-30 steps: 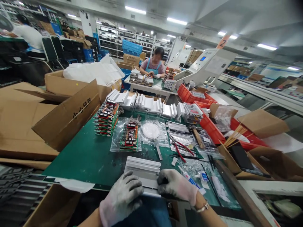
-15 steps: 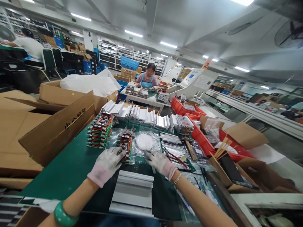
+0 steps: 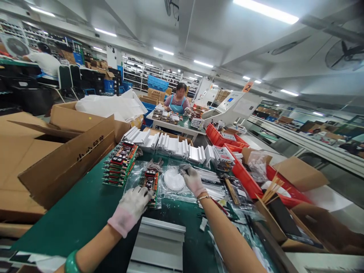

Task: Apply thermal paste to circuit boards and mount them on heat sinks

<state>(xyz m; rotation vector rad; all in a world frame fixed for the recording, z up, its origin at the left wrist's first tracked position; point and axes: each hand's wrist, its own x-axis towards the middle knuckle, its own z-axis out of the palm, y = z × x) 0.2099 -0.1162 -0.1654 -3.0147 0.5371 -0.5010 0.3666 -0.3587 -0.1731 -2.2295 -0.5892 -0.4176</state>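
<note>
My left hand [image 3: 135, 203], in a white and pink glove, has its fingers closed over the near left edge of a circuit board [image 3: 150, 179] with black and orange parts. My right hand [image 3: 192, 179], gloved too, hangs over the right side of a round white dish [image 3: 174, 179]. Its fingers are pinched together; whatever they hold is too small to make out. Plastic film lies under the board and dish. A grey aluminium profile [image 3: 159, 242] lies in front of me. Left of the board rises a stack of circuit boards [image 3: 119, 163].
White aluminium profiles [image 3: 173, 147] line the back of the green table [image 3: 71, 212]. To the right are metal strips [image 3: 209, 182], a wooden-handled tool [image 3: 232, 191] and red bins [image 3: 246, 176]. Cardboard boxes [image 3: 68, 163] stand left. A co-worker [image 3: 178, 102] sits opposite.
My right hand has moved away from me, up to the right side of the dish, and its fingers have closed. My left hand stays at the circuit board. The view has shifted slightly.
</note>
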